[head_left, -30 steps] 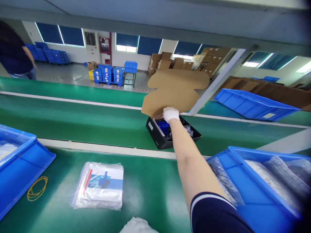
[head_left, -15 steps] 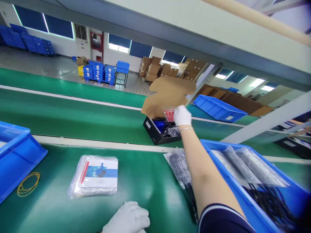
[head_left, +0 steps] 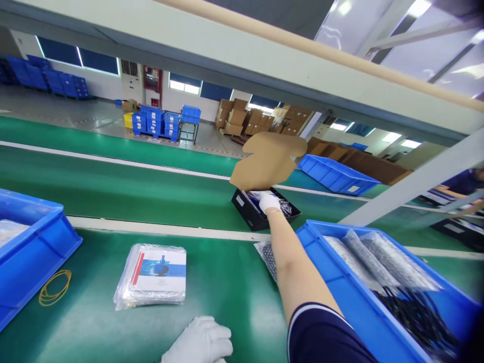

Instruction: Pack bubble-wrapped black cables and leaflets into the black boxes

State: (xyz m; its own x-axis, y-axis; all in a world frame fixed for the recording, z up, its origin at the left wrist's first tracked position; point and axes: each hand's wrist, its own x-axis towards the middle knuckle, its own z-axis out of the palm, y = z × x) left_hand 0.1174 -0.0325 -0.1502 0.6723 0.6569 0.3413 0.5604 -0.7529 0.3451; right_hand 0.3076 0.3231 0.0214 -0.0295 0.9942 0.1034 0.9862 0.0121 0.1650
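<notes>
The gloved right hand [head_left: 269, 202] reaches into the open black box [head_left: 252, 216] on the conveyor belt [head_left: 113, 191], fingers curled on its contents, though the grip is unclear; the gloved left hand [head_left: 199, 342] rests loosely curled at the bench's near edge, beside bagged manuals [head_left: 155, 275]

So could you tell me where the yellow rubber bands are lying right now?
In the head view, the yellow rubber bands lie on the green belt at the lower left, between the blue plastic bin and the bagged booklets.
</notes>
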